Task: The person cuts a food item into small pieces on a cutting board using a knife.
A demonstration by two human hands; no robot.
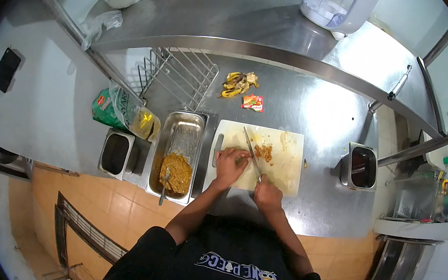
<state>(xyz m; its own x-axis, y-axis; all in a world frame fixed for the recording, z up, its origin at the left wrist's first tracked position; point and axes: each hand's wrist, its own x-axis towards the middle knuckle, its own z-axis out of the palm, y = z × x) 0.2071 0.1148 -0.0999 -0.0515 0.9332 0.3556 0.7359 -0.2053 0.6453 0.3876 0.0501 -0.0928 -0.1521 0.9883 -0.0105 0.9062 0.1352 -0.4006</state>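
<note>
A white cutting board (286, 170) lies on the steel table. My right hand (268, 194) is closed round the handle of a long knife (251, 150), whose blade points away from me across the board. My left hand (231, 166) rests on the board just left of the blade, its fingers bent together over something small that I cannot make out. Chopped brown pieces (264, 153) lie right of the blade. At the board's left edge is a grey handle (218, 146).
Left of the board, a steel tray (201, 131) holds brown mash (176, 174) and a spoon. Behind are banana peels (236, 84), a red packet (252, 103) and a wire rack (179, 75). A steel container (351, 166) stands right; a raised shelf (221, 22) spans the back.
</note>
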